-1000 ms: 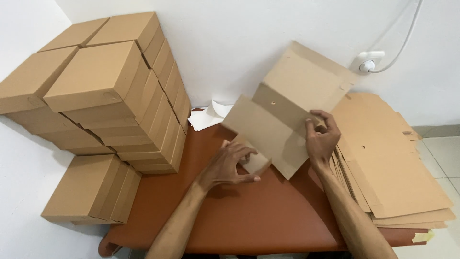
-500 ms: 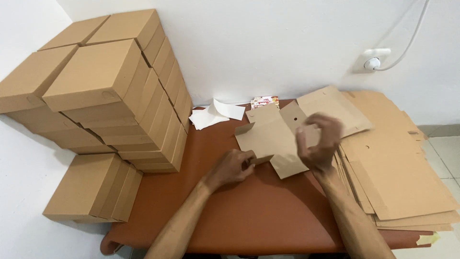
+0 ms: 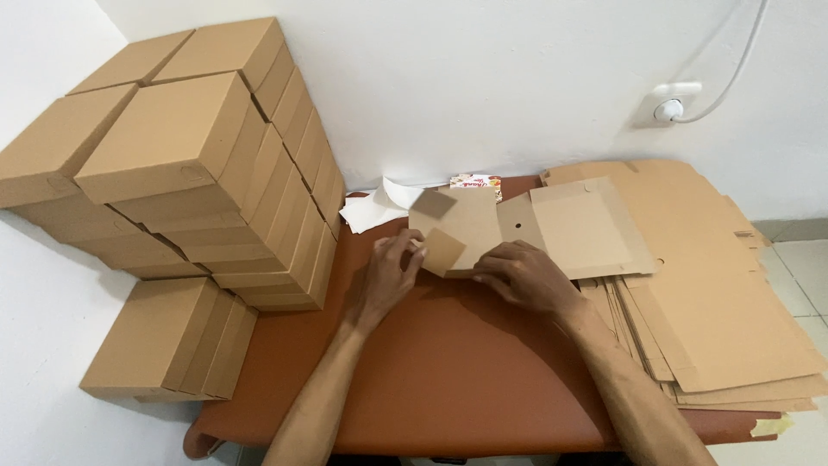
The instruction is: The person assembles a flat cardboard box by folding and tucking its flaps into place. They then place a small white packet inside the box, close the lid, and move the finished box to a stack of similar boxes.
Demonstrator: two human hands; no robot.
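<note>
Head view: left hand pinches a side flap upright while right hand presses flat, fingers spread, steadying the unfolded cardboard box blank beside stacked blanks.

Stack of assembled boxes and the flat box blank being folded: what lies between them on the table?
Head view: loose white paper sheets near the wall, otherwise bare brown tabletop, between the box stack and the blank.

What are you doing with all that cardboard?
A person is working a flat cardboard box blank on a brown table. The left hand pinches a small flap at the blank's near edge and the right hand presses the blank down beside it. Finished boxes are stacked to the left, and a pile of unfolded blanks lies to the right.
</note>
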